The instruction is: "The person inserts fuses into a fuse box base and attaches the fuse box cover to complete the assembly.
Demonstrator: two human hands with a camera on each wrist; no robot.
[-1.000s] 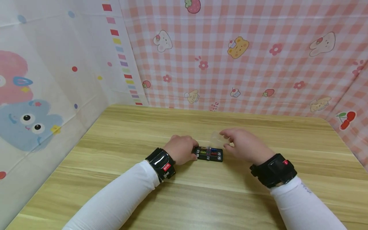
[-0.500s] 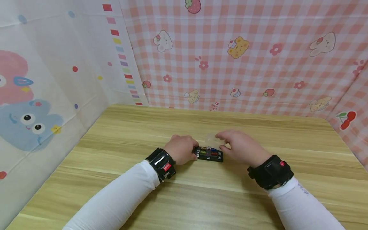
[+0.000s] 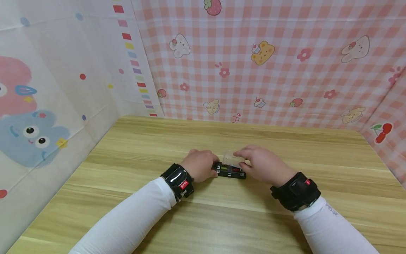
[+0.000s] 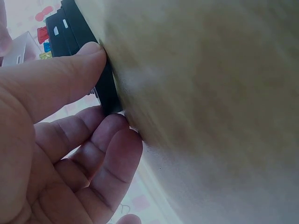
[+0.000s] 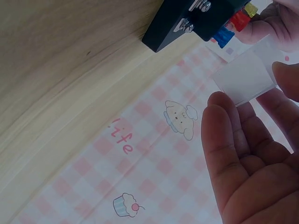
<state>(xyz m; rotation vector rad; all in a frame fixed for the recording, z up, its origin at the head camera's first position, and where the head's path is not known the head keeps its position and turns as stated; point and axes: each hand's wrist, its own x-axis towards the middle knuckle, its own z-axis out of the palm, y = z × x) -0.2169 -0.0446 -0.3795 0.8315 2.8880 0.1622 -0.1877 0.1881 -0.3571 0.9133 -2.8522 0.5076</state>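
A small black fuse block (image 3: 229,174) sits on the wooden table between my hands. It carries red, blue and yellow blade fuses (image 5: 239,21) and metal screw terminals (image 5: 187,25). My left hand (image 3: 198,165) grips the block's left end; in the left wrist view the thumb lies along its side and the fingers are at its end. Between thumb and fingers, my right hand (image 3: 264,165) pinches a clear plastic cover (image 5: 245,77). That cover is tilted over the block's far side, hiding part of the fuses in the head view. Whether it touches the block I cannot tell.
The wood-grain table (image 3: 196,218) stretches around both hands. Behind it hangs a pink checked cloth (image 3: 279,77) with cartoon prints, and a white printed cloth (image 3: 95,53) stands on the left. Both wrists wear black straps.
My right hand has moved left and slightly toward me, bringing the clear cover from beside the fuse block to over its far edge. The left hand and the block have stayed put.
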